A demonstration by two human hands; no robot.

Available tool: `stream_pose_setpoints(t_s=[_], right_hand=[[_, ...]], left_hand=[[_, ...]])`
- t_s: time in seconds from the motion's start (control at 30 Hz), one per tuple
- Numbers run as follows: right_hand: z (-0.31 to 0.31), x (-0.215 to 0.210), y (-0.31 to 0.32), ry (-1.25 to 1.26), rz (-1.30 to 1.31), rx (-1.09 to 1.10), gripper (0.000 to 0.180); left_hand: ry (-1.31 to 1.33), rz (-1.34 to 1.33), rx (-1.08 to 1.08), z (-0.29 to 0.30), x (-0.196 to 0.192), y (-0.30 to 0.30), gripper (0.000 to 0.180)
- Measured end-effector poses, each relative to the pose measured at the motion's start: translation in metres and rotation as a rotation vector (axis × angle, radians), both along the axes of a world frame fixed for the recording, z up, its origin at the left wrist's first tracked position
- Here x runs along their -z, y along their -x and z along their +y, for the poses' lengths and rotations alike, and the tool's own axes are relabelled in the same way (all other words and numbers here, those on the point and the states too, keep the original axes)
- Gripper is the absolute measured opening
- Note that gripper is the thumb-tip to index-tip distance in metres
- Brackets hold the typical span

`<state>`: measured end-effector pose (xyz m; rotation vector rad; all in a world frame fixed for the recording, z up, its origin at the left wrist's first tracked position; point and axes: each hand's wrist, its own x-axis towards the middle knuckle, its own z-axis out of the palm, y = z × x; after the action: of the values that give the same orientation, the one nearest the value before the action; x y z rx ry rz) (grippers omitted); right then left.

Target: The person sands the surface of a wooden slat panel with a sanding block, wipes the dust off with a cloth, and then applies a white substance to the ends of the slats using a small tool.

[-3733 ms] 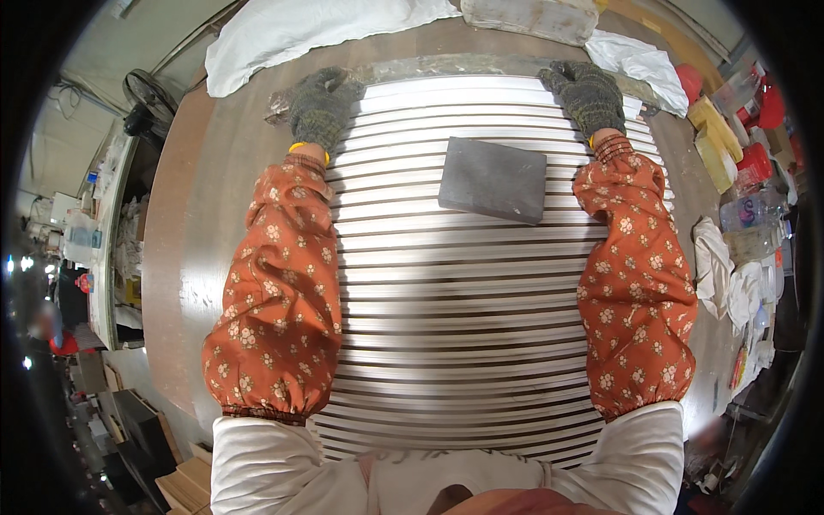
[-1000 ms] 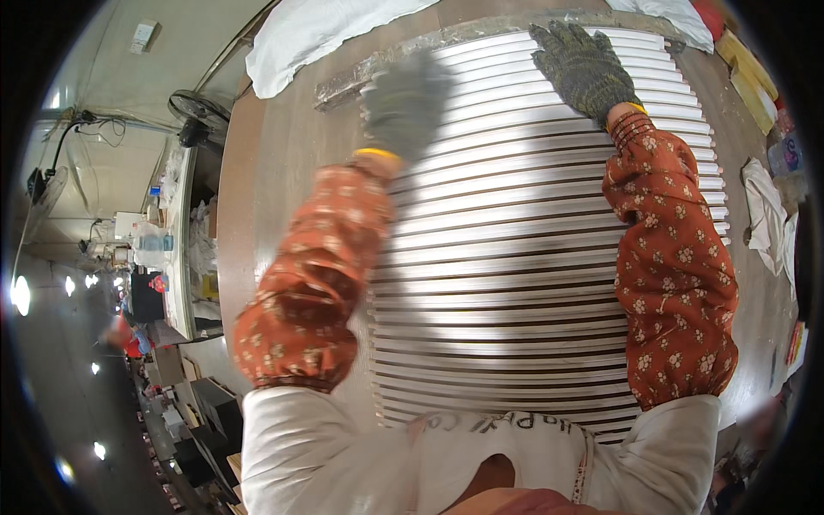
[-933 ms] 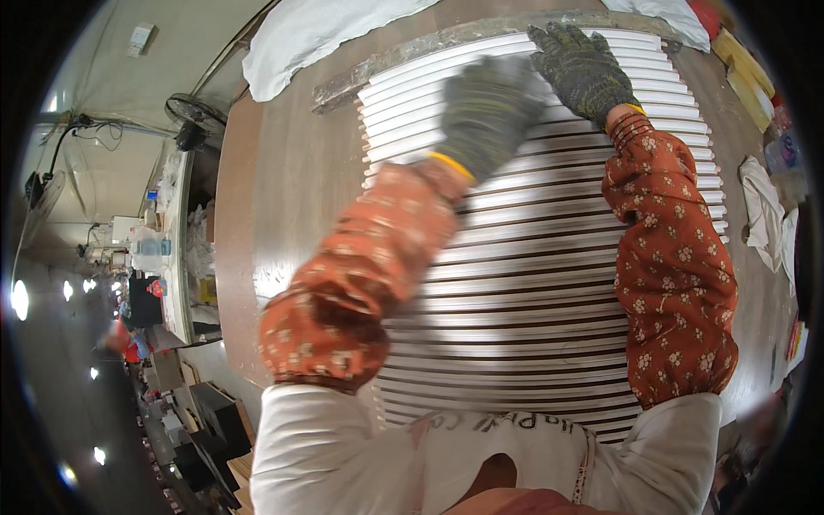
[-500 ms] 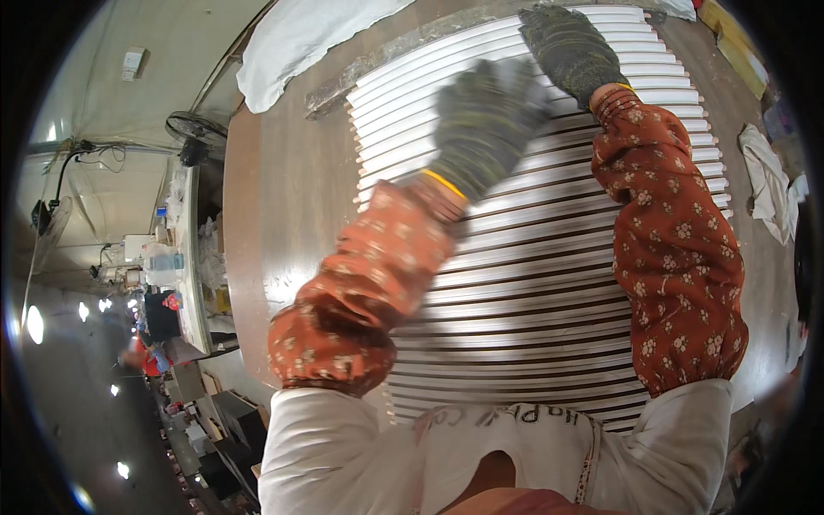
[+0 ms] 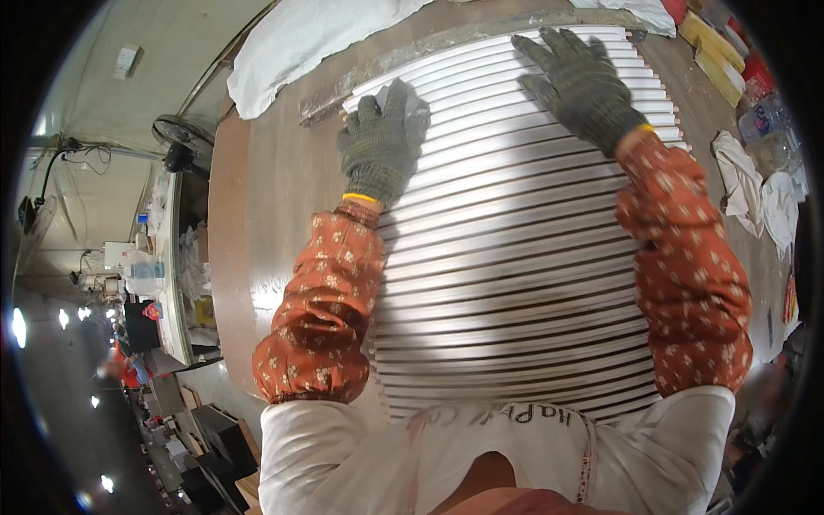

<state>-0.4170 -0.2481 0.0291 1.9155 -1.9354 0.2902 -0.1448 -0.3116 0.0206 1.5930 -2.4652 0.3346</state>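
Note:
A wide row of long white strips (image 5: 506, 257) lies side by side across the brown table, with dark gaps between them and brownish ends. My left hand (image 5: 378, 150), in a dark green knitted glove, rests over the far left ends of the strips. Its fingers are spread and its inner side is slightly blurred. My right hand (image 5: 584, 86), gloved alike, lies with outstretched fingers on the strips at the far right. Neither hand shows anything held. Both palms are hidden.
A long flat bar (image 5: 463, 39) runs along the far ends of the layout. White cloth (image 5: 296, 56) lies at the far left table edge, and a crumpled pale cloth (image 5: 738, 180) at the right. Beyond it are a yellow pack (image 5: 714, 64) and a plastic bottle (image 5: 762, 120). A fan (image 5: 182, 146) stands left.
My left hand has swept left from the middle of the strips to their left ends. My right hand has come slightly nearer, its fingers now spread wider.

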Motion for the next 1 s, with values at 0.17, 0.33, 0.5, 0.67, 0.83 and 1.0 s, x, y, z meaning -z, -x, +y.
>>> stream_pose_setpoints(t_s=[0.17, 0.33, 0.5, 0.67, 0.83, 1.0], right_hand=[[0.034, 0.022, 0.001, -0.274, -0.04, 0.132, 0.057], [0.04, 0.008, -0.001, -0.397, 0.055, 0.181, 0.056], [0.034, 0.035, 0.011, -0.144, -0.055, 0.106, 0.052], [0.029, 0.031, -0.004, -0.199, -0.059, 0.145, 0.054], [0.028, 0.031, 0.006, -0.203, -0.073, 0.169, 0.053], [0.029, 0.038, 0.004, -0.138, -0.095, 0.107, 0.053]], left_hand=[[0.078, 0.065, 0.19, -0.014, 0.011, 0.004, 0.056], [0.35, -0.008, 0.542, 0.046, 0.016, 0.113, 0.057], [-0.044, -0.187, 0.603, 0.031, -0.028, 0.04, 0.063], [0.165, -0.122, 0.676, 0.002, -0.019, -0.032, 0.051], [0.315, -0.302, 0.651, 0.025, -0.03, 0.072, 0.049], [-0.242, -0.069, 0.426, -0.002, -0.012, -0.023, 0.059]])
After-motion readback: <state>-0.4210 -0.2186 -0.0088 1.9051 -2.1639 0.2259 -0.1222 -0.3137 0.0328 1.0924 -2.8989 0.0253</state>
